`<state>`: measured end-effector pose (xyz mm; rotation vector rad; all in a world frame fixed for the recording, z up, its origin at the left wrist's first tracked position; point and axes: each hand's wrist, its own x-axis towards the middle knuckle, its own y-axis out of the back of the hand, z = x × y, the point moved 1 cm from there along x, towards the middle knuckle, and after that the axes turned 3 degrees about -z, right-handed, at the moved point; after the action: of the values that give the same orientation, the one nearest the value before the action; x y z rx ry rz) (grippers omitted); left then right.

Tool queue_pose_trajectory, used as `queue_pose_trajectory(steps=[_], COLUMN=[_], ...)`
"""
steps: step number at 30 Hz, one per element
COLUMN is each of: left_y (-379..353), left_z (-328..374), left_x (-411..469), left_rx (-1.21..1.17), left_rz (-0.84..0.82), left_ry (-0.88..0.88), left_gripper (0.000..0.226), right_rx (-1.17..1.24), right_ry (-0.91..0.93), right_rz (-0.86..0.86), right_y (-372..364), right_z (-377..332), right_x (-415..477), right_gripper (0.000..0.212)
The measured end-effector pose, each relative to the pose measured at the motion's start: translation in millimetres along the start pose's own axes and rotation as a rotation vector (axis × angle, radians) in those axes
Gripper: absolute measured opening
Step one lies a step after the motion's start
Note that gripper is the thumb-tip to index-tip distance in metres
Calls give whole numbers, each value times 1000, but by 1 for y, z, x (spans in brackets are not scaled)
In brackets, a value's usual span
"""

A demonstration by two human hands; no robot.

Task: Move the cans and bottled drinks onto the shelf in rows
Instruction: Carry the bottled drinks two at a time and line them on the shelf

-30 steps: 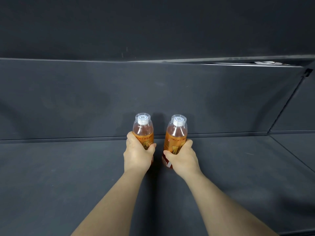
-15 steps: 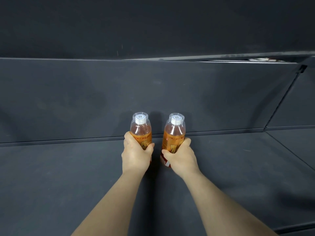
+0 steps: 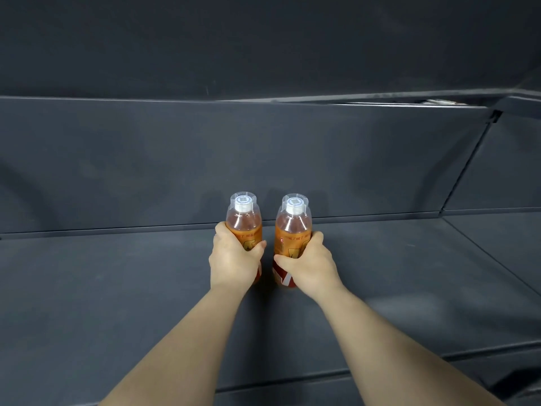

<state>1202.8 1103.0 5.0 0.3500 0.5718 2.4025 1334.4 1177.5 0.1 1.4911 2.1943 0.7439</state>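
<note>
Head view: the left hand [image 3: 234, 260] is wrapped round the label band of a clear plastic bottle of orange drink with a white cap [image 3: 244, 222]. The right hand [image 3: 311, 263] grasps a matching orange-labelled plastic bottle [image 3: 292, 230] the same way, thumb across the near face. Both bottles are on the dark grey metal shelf [image 3: 117, 294], towards its back and near the upright grey back panel [image 3: 263, 156], standing just beside each other with a narrow gap between.

Gripping mid-body likely keeps each bottle steady and leaves the bases free to settle flat. Holding the pair level and side by side looks like the start of a row along the back, which leaves the front of the shelf for later rows. Whether the bases already bear on the shelf or sit just above it I cannot tell, as the hands cover part of them.

Each bottle stands upright: its long axis runs vertically, with the cap pointing up and the base down.
</note>
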Motion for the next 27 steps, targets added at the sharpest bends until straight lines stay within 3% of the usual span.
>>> queue_pose_trajectory(steps=[27], left_y=[55], left_z=[-16], left_x=[-291], left_rx=[-7], left_rz=[78], left_ry=[31], left_gripper=[58], right_rx=[45], right_ry=[53], right_rz=[-26], right_y=[65], right_z=[77], right_x=[-260], right_gripper=[65])
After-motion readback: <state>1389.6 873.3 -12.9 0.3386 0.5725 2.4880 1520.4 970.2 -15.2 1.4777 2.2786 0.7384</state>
